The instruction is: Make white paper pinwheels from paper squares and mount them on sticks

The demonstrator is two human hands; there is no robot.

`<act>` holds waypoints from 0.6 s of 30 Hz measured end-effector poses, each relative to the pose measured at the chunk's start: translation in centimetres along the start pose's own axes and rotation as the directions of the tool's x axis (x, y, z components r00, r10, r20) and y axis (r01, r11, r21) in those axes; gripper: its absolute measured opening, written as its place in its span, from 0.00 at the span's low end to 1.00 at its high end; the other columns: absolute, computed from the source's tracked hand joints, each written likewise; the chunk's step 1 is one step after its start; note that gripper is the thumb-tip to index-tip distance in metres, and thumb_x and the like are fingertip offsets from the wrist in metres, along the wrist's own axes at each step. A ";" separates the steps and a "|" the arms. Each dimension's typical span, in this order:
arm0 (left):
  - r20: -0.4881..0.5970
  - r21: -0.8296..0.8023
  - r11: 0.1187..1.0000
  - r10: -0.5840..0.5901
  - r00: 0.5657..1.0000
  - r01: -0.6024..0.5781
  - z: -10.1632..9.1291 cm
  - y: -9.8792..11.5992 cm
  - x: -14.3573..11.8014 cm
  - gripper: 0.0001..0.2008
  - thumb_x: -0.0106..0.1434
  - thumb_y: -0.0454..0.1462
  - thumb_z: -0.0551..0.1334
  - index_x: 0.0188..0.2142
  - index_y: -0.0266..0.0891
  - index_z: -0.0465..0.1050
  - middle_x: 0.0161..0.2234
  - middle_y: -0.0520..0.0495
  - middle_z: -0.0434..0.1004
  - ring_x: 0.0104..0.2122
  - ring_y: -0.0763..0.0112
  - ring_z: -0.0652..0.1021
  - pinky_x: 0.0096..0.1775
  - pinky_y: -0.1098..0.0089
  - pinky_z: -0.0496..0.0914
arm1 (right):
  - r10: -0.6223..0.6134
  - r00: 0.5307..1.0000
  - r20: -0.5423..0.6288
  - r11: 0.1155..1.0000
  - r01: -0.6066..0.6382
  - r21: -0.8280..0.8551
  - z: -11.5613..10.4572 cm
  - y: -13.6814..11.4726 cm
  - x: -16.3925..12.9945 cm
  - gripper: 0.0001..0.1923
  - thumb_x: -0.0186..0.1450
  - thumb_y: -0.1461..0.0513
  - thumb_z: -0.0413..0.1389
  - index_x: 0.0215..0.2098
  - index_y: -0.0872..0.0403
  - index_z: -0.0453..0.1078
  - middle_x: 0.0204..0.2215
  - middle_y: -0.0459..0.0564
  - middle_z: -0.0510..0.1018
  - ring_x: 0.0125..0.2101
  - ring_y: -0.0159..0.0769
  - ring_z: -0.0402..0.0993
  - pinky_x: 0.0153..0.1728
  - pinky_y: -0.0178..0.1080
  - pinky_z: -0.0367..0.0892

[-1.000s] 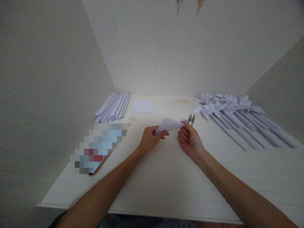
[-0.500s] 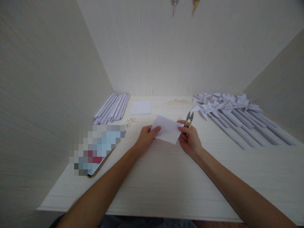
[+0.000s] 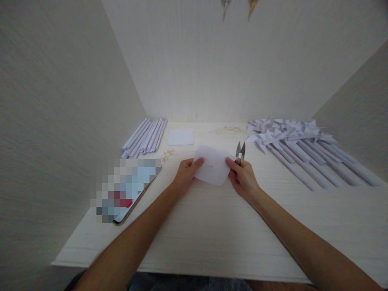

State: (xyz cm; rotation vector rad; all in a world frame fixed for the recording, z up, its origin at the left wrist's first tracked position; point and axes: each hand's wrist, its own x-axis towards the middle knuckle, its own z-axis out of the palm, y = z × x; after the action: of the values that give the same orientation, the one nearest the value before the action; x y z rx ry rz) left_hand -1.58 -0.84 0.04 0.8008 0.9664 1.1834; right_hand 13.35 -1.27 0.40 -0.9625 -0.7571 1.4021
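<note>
A white square of paper [image 3: 212,166] with a small dark mark near its middle is held up above the table between both hands. My left hand [image 3: 185,174] pinches its left side, thumb on top. On the right edge, my right hand [image 3: 245,178] grips the paper between thumb and fingers. Tucked in that same hand is a pair of thread snips [image 3: 240,151], blades pointing away from me and spread apart. The snips' handles are mostly hidden by the fingers.
Rolled paper tubes [image 3: 144,138] lie at the back left, beside a stack of white paper [image 3: 181,137] and small cotton-swab-like pieces [image 3: 168,154]. A phone [image 3: 136,194] lies at left. Several paper pinwheels on sticks [image 3: 312,153] fill the right side. Walls [image 3: 194,72] enclose the table.
My right thumb has shifted onto the paper's edge, and the paper now bows slightly. The snips have turned a little more upright in my right hand.
</note>
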 end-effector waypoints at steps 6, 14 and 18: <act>-0.015 -0.052 0.998 -0.040 0.999 0.039 0.0 0.3 0.0 0.14 0.41 0.42 0.67 0.23 0.32 0.72 0.20 0.47 0.75 0.20 0.74 0.72 0.26 0.74 0.66 | -0.005 1.000 0.005 1.000 0.005 0.006 0.0 -0.1 -0.1 0.18 0.41 0.61 0.64 0.13 0.56 0.55 0.07 0.33 0.51 0.08 0.16 0.42 0.07 0.27 0.37; -0.023 -0.313 0.950 -0.013 1.000 0.005 -0.3 1.2 0.2 0.11 0.52 0.42 0.59 0.26 0.34 0.71 0.26 0.47 0.76 0.28 0.72 0.75 0.31 0.73 0.69 | -0.055 0.993 -0.107 0.996 0.062 0.069 0.1 -0.2 0.0 0.16 0.41 0.64 0.62 0.14 0.55 0.56 0.07 0.33 0.53 0.07 0.16 0.43 0.07 0.27 0.36; 0.058 -0.210 0.978 0.014 0.998 -0.002 0.3 0.6 -0.2 0.12 0.46 0.40 0.63 0.29 0.34 0.71 0.29 0.45 0.77 0.28 0.71 0.75 0.32 0.71 0.69 | -0.096 0.985 -0.144 0.991 0.108 0.081 0.1 -0.1 -0.1 0.16 0.42 0.63 0.62 0.15 0.55 0.56 0.07 0.33 0.53 0.08 0.17 0.43 0.08 0.27 0.36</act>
State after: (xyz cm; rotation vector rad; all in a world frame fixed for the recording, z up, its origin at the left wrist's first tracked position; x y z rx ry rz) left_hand -1.58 -0.92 0.72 0.6675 0.7759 1.2389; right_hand 13.29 -1.33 0.57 -0.9297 -0.6259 1.2552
